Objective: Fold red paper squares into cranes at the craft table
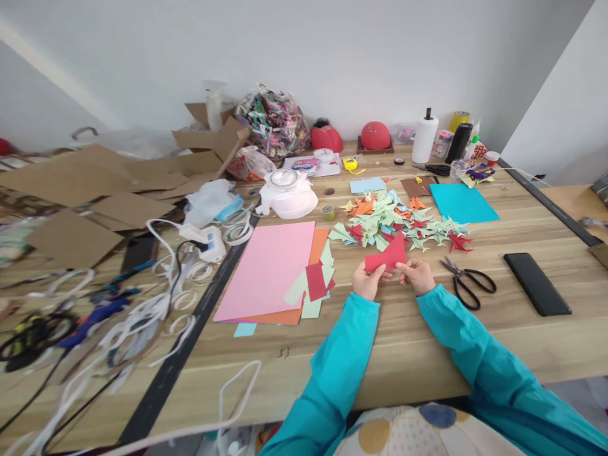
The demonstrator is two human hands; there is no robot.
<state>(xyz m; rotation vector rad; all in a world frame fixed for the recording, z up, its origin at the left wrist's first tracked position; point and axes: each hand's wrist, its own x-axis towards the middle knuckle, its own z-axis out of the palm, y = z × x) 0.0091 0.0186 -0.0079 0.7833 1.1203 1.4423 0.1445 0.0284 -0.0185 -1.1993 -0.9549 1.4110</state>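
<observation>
A piece of red paper (387,254), partly folded with one pointed corner standing up, is held between my two hands above the table. My left hand (367,281) pinches its left lower edge. At its right lower corner, the fingers of my right hand (417,275) are closed on the same sheet. Just beyond lies a heap of folded paper cranes (389,215) in pale green, red, orange and blue. Black-handled scissors (468,282) rest open to the right of my right hand. Left of my hands, a red paper piece (315,282) lies on pale green strips.
Pink sheets (270,266) lie over orange ones on the left. A turquoise sheet (464,202) is at the back right, a black phone (536,284) at the right. White cables (137,323) and cardboard (76,237) crowd the far left. Bottles and red domes line the wall.
</observation>
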